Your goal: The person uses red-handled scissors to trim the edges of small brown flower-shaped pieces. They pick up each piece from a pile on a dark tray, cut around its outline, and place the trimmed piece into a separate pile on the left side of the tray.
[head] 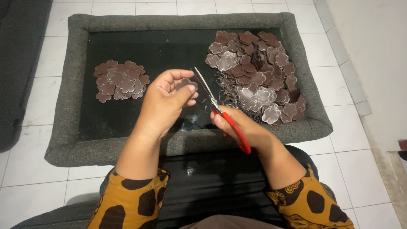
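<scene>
Left hand (167,99) has its fingers curled around a small brown flower-shaped piece (185,83), pinched at the thumb. Right hand (239,125) is closed through the red handles of the scissors (216,106), blades slightly apart right beside that piece. All this hovers over a grey cushioned tray (68,127), small pile (121,80) on the left, big pile (256,74) on the right.

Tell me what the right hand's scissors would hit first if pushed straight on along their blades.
The right hand points the scissors up and to the left. Their tips already sit beside the small brown flower-shaped piece pinched in the left hand, so that piece, or the left fingers, probably comes first; depth is unclear.
</scene>
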